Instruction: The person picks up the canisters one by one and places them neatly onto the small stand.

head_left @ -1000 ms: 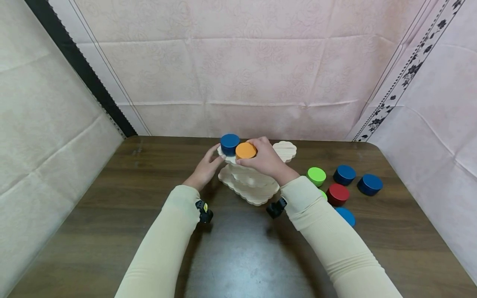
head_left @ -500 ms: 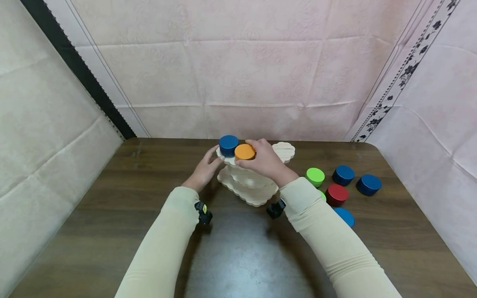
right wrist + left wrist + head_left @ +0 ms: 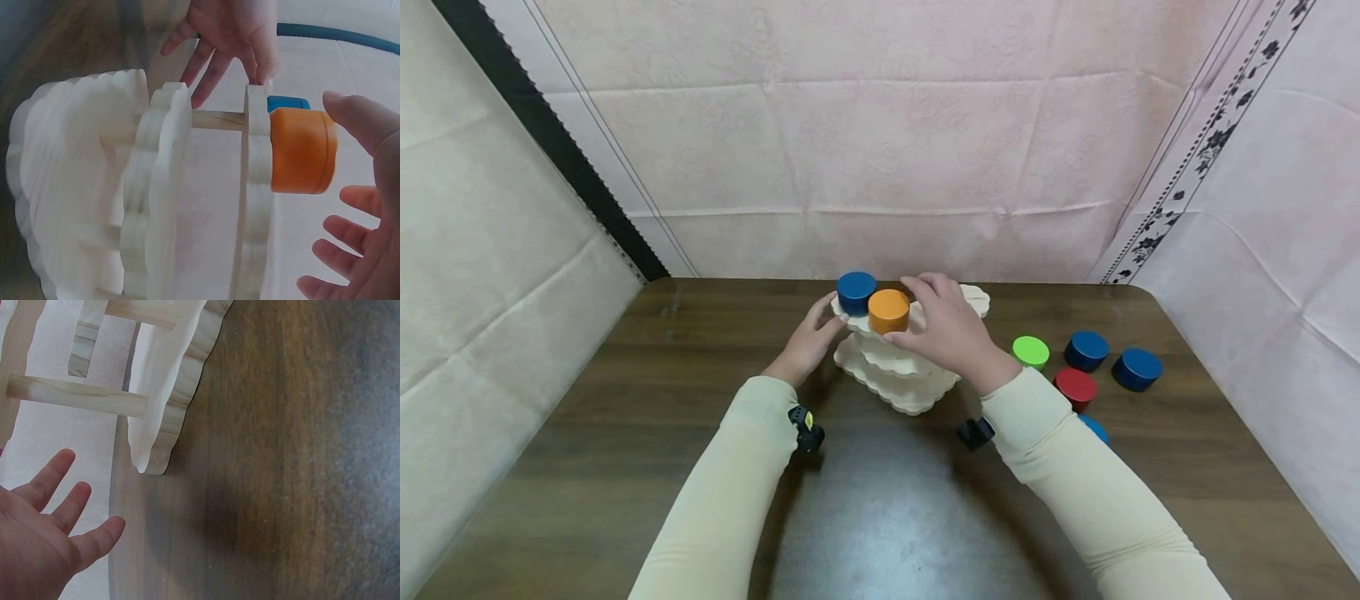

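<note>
A pale wooden tiered stand (image 3: 917,392) with scalloped shelves joined by round posts stands near the table's back edge. On its top shelf (image 3: 257,212) are a blue cylinder (image 3: 855,292) and, just right of it, an orange cylinder (image 3: 888,312). My left hand (image 3: 807,343) is at the shelf's left edge, its thumb touching the rim near the blue cylinder; its other fingers are spread, as the left wrist view shows. Around the orange cylinder's right side, my right hand (image 3: 951,329) has its fingers apart, with a gap visible in the right wrist view.
Right of the stand lie a green cylinder (image 3: 1031,352), a red one (image 3: 1075,388) and blue ones (image 3: 1137,368), one partly behind the right sleeve (image 3: 1075,475). Pale cloth (image 3: 887,167) hangs behind the brown table (image 3: 880,517).
My right hand has let go of the orange cylinder and drawn slightly right, its fingers spreading. The orange cylinder stays on the top shelf. My left hand keeps its place at the stand.
</note>
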Tool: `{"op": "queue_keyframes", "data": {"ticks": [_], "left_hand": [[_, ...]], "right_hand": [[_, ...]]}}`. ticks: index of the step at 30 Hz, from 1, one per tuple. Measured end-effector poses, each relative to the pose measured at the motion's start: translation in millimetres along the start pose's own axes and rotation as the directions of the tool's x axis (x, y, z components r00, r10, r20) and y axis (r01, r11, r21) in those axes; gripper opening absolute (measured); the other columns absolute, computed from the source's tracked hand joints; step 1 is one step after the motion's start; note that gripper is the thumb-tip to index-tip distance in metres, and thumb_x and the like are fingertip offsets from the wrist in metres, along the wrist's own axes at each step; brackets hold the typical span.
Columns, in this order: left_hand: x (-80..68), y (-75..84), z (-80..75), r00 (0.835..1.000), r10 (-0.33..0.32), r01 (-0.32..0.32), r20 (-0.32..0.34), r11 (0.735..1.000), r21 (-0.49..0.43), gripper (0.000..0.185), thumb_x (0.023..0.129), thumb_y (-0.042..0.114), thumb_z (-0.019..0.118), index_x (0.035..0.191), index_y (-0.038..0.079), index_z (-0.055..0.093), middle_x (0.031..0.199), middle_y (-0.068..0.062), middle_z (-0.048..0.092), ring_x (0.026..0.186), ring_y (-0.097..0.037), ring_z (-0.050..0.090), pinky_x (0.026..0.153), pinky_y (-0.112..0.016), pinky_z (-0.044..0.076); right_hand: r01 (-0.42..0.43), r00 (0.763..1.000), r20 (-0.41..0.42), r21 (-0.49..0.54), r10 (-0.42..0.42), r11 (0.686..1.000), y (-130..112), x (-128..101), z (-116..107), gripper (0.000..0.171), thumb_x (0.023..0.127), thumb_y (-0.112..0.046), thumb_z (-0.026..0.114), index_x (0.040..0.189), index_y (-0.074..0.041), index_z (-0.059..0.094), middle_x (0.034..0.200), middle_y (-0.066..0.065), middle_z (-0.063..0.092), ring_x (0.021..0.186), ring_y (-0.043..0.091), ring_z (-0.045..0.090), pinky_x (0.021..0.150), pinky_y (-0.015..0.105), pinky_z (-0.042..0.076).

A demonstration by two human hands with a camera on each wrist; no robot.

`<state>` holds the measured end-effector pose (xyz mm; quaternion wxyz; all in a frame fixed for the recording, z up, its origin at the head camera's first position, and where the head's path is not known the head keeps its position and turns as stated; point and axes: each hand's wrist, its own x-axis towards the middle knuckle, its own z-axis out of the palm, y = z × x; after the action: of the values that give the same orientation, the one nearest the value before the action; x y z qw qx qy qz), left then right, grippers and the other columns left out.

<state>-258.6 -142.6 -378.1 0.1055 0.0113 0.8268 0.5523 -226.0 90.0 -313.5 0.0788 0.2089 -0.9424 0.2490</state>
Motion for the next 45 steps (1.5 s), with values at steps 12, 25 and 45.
{"op": "queue_keyframes", "data": {"ticks": [12, 25, 45], "left_hand": [[-1.7, -1.0, -0.4, 1.0, -0.014, 0.014, -0.003, 1.0, 0.011, 0.066, 0.097, 0.057, 0.044, 0.154, 0.037, 0.016, 0.159, -0.01, 0.021, 0.142, -0.034, 0.025, 0.111, -0.061, 0.023], [-1.3, -2.5, -1.2, 1.0, -0.007, 0.007, -0.009, 1.0, 0.016, 0.067, 0.097, 0.057, 0.044, 0.154, 0.036, 0.016, 0.159, -0.008, 0.02, 0.143, -0.033, 0.024, 0.111, -0.061, 0.023], [-2.0, 1.4, 0.6, 1.0, -0.022, 0.022, -0.013, 0.999, 0.035, 0.067, 0.096, 0.058, 0.042, 0.154, 0.037, 0.015, 0.16, -0.008, 0.019, 0.143, -0.033, 0.024, 0.11, -0.061, 0.023]], "right_hand": [[0.08, 0.997, -0.002, -0.124, -0.081, 0.989, 14, -33, -12, 0.081, 0.082, -0.05, 0.072, 0.146, -0.011, 0.041, 0.146, 0.013, 0.04, 0.133, 0.031, 0.036, 0.104, 0.049, 0.04], [0.15, 0.986, -0.036, -0.21, -0.161, 0.966, 42, -69, -18, 0.081, 0.081, -0.051, 0.072, 0.144, -0.008, 0.044, 0.143, 0.015, 0.043, 0.133, 0.034, 0.037, 0.106, 0.053, 0.036], [0.053, 0.994, -0.077, -0.223, -0.072, 0.973, 96, -118, -25, 0.078, 0.081, -0.05, 0.072, 0.14, -0.006, 0.048, 0.139, 0.017, 0.046, 0.127, 0.036, 0.042, 0.1, 0.055, 0.039]]}}
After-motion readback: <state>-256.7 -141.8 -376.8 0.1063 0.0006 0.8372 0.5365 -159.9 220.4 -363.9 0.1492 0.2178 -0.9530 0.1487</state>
